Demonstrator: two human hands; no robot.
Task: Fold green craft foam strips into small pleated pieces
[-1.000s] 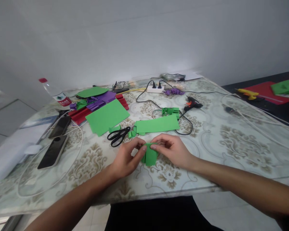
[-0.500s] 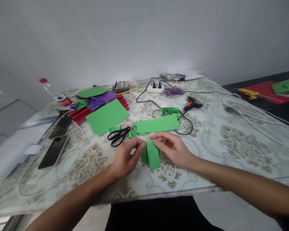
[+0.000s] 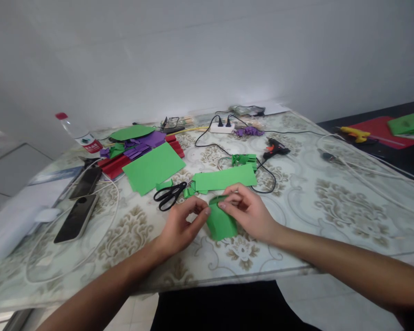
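Observation:
A small piece of green paper point(image 3: 222, 224) hangs between my hands near the front of the table, its upper edge bent over. My left hand point(image 3: 184, 223) pinches its upper left corner between thumb and forefinger. On the other side, my right hand point(image 3: 250, 212) grips the upper right part, thumb in front. Just beyond lies a long green paper strip point(image 3: 226, 178). Black-handled scissors point(image 3: 169, 195) rest to the left of it, beside small green scraps point(image 3: 189, 189).
Green sheets point(image 3: 155, 168), red folded paper point(image 3: 115, 165) and purple pieces point(image 3: 138, 149) lie at back left. A bottle point(image 3: 84, 138) and two phones point(image 3: 76, 218) stand further left. A black glue gun point(image 3: 276, 148), power strip point(image 3: 222, 127) and cables occupy the back right.
The green paper has turned between my fingers, from a narrow folded strip with a flap to a wider face with its top bent over. My right hand has risen slightly.

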